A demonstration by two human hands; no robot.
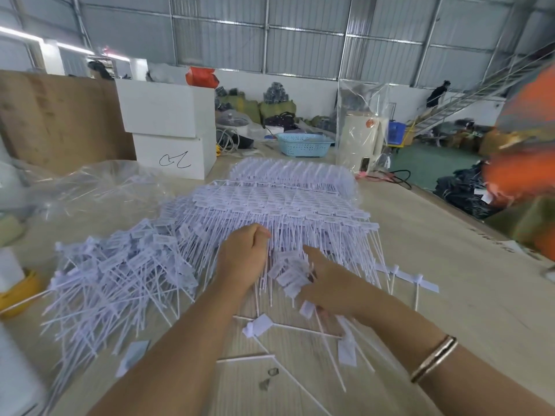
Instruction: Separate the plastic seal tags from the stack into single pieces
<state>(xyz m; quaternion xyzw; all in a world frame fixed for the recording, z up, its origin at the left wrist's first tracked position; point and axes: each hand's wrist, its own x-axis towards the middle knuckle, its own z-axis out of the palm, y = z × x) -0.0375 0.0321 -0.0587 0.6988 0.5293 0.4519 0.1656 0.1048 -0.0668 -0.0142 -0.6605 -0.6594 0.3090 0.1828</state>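
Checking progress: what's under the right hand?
The right hand holds a small bunch of seal tags over the stack's stems. Whatever lies beneath the palm is hidden.

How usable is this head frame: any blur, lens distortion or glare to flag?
Head view: strong wide-angle bending at the edges; an orange shape at right is smeared by motion blur; the stack of seal tags and both hands, left hand and right hand, read fairly sharp; lighting is even and soft, no harsh glare on the table.

stack (288, 205) mid-table | loose tags (120, 274) left | basket (303, 144) behind
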